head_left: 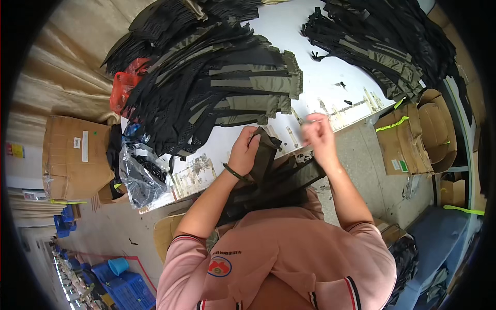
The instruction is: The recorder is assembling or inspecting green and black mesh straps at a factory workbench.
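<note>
My left hand [244, 150] grips a dark olive fabric strip [263, 152] at the near edge of the white table [320, 77]. A dark band sits on that wrist. My right hand [319, 135] hovers just right of the strip, blurred, with the fingers pinched together; whether it holds anything is unclear. A stack of black and olive strips [274, 183] lies across my lap below both hands. A big heap of black mesh and olive strips [217, 82] covers the table beyond my left hand.
A second heap of strips [382, 46] lies at the table's far right. A red plastic bag [124, 85] and a clear bag [139, 173] sit at the left edge. Cardboard boxes stand left [75, 155] and right [408, 139]. Blue crates [126, 287] stand on the floor.
</note>
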The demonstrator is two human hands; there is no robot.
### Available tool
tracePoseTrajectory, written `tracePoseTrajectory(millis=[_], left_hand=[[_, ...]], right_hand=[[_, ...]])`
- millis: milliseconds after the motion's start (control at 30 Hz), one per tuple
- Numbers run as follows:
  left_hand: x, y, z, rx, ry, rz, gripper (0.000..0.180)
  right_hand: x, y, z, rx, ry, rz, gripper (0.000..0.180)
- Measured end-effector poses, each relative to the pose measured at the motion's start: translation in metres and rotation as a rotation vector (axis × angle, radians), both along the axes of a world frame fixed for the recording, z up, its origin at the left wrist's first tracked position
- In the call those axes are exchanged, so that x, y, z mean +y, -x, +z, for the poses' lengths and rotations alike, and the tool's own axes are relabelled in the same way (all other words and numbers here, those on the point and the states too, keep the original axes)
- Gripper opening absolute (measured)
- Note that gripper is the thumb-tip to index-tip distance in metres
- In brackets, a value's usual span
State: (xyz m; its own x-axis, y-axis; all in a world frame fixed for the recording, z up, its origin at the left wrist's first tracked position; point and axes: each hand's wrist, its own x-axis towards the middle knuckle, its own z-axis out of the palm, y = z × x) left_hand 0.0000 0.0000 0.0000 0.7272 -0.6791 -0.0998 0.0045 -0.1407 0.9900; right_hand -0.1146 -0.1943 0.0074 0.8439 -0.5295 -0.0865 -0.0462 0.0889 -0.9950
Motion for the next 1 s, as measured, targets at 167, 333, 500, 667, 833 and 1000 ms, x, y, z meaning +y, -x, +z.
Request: tracePoseTrajectory(millis=[167,333,500,667,833,1000], left_hand=[[-0.001,0.009,0.01,-0.059,0.094,-0.101,0.015],[0.008,0.003,0.002,-0.021,0.034,-0.058,0.017],[0.001,0.009,0.01,0.125,0.103,-0.061,0.023],[0.002,0.02,0.02,0.473,0.008,-0.26,0.039],[0.012,0.029,0.011,0.452,-0.163,-0.301,0.041],[0.012,0.026,0.013,0.5,-0.176,-0.313,0.045]], right_hand=[[0.038,-0.006,-0.009,-0.085,-0.021,0.226,0.028],[-0.002,-0.009,-0.005,-0.138,-0.103,-0.043,0.018],[0.039,0.005,-0.002,0.047,0.017,0.376,0.033],[0.039,0.0,-0.008,-0.161,-0.259,0.193,0.03],[-0.01,-0.013,-0.014,-0.189,-0.259,-0.364,0.024],[0.006,-0.003,0.004,-0.008,0.192,0.168,0.025]])
